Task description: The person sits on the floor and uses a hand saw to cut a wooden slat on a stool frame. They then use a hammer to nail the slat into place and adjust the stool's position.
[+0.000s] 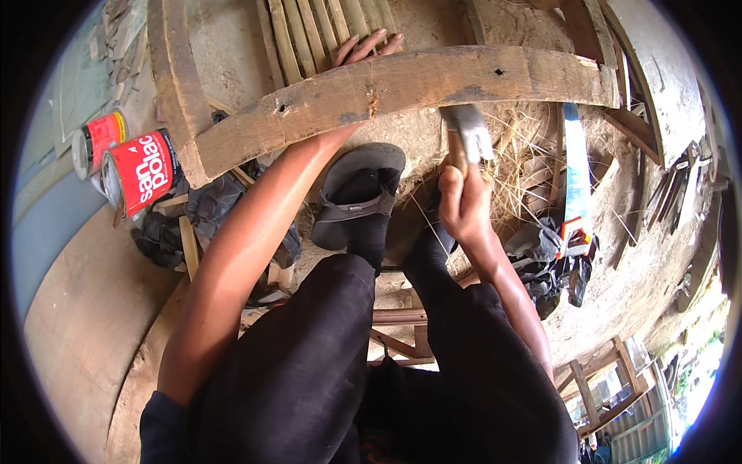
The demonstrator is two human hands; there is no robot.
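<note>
My right hand (465, 199) is wrapped round the wooden handle of a hammer (469, 130). Its metal head is just below the near edge of a curved wooden beam (417, 81). From the left, my forearm passes beneath that beam. The fingers of my left hand (368, 46) show beyond it, spread over the lower ends of several narrow wooden slats (309, 31). The beam hides the palm and thumb. A thicker upright timber (174, 85) meets the beam's left end.
Two red cans (141, 174) stand at left near dark plastic (216, 205). A handsaw (576, 166) with an orange-and-white handle lies at right, beside straw-like shavings (514, 166) and black plastic bags (533, 263). My sandalled foot (359, 185) is beneath the beam. Wood strips (680, 185) lie far right.
</note>
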